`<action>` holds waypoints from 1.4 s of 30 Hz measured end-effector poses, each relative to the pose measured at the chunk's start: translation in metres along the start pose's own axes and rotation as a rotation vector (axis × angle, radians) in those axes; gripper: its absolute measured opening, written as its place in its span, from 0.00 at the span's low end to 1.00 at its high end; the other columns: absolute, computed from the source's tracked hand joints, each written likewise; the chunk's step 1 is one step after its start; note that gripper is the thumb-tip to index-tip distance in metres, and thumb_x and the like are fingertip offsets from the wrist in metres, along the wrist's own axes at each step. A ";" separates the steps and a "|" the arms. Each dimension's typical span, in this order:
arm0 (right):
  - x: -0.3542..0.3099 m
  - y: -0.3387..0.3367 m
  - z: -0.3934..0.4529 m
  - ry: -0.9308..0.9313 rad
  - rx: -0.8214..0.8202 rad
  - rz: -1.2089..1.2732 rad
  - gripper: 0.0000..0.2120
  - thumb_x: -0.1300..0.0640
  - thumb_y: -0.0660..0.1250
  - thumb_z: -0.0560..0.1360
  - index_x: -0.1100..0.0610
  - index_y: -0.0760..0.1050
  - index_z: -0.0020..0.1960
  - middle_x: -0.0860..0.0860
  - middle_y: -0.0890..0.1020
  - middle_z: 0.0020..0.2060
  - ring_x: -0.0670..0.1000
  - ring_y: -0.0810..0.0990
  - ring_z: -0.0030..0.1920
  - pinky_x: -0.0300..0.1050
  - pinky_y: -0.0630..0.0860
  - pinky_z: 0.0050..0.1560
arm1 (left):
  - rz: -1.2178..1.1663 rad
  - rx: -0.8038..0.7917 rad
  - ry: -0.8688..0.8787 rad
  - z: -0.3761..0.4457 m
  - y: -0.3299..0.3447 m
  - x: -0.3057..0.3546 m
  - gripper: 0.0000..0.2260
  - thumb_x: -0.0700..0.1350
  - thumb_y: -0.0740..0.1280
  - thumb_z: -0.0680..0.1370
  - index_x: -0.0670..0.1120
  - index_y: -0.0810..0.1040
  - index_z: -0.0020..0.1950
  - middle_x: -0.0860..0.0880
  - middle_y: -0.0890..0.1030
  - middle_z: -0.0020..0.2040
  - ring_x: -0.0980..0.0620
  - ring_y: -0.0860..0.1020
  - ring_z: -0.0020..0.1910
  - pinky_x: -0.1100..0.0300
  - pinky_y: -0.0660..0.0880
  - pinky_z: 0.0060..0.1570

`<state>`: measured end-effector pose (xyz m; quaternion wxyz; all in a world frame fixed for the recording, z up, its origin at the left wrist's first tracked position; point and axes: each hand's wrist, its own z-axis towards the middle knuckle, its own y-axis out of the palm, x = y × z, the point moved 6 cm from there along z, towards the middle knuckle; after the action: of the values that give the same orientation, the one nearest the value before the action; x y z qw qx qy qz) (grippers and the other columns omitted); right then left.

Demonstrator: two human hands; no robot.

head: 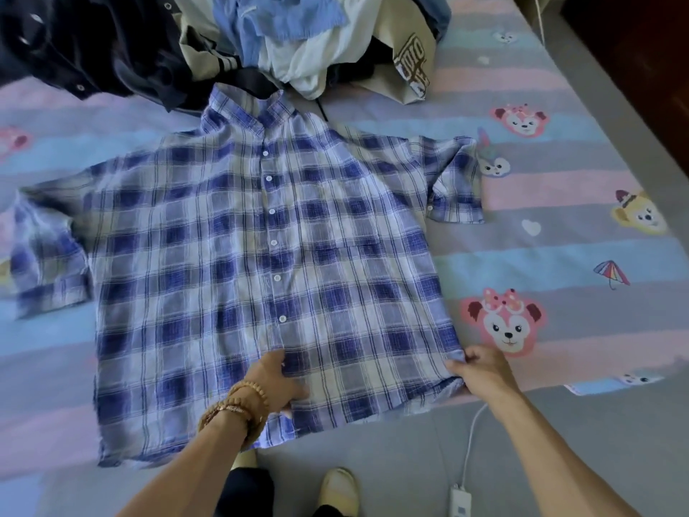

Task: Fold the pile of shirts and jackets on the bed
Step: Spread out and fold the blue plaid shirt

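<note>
A blue and white plaid short-sleeved shirt point(231, 255) lies spread flat, front up and buttoned, on the bed point(559, 203), collar pointing away from me. My left hand point(274, 380), with bead bracelets on the wrist, rests on the shirt's lower middle near the button line, fingers bent against the cloth. My right hand point(481, 367) pinches the shirt's lower right hem corner at the bed's near edge. Beyond the collar sits the pile of shirts and jackets point(283, 42).
The bed carries a pastel striped sheet with cartoon animal faces. A dark jacket point(85, 50) lies at the far left of the pile. On the grey floor by the bed run a white cable and adapter point(460, 507). My shoe point(339, 490) stands below.
</note>
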<state>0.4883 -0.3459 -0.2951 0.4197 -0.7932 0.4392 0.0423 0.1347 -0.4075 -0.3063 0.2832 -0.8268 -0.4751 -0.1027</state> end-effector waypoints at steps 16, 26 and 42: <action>-0.285 0.211 -0.108 -0.791 -0.123 -0.517 0.06 0.53 0.62 0.79 0.54 0.73 0.54 0.47 0.74 0.51 0.48 0.73 0.54 0.41 0.73 0.55 | -0.036 0.419 -0.025 -0.001 -0.217 -0.066 0.10 0.54 0.69 0.74 0.51 0.75 0.50 0.51 0.80 0.48 0.51 0.79 0.43 0.58 0.77 0.48; -0.461 0.420 -0.162 -0.654 -0.377 -0.112 0.22 0.56 0.63 0.79 0.51 0.64 0.72 0.51 0.77 0.61 0.52 0.78 0.56 0.49 0.76 0.57 | -0.539 0.684 -0.252 0.057 -0.419 -0.192 0.32 0.47 0.76 0.69 0.39 0.65 0.67 0.40 0.76 0.60 0.40 0.76 0.59 0.50 0.73 0.60; -0.388 0.281 -0.056 0.212 -0.041 0.649 0.13 0.49 0.65 0.75 0.59 0.78 0.41 0.56 0.82 0.38 0.55 0.79 0.34 0.49 0.80 0.40 | 0.013 0.493 0.241 0.073 -0.411 -0.063 0.29 0.51 0.72 0.73 0.46 0.67 0.70 0.45 0.74 0.63 0.46 0.73 0.60 0.55 0.70 0.60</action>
<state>0.0284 -0.2026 -0.2668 0.3203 -0.6205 0.7089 0.0998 -0.2526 -0.2528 -0.2410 0.5309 -0.7178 -0.4434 -0.0798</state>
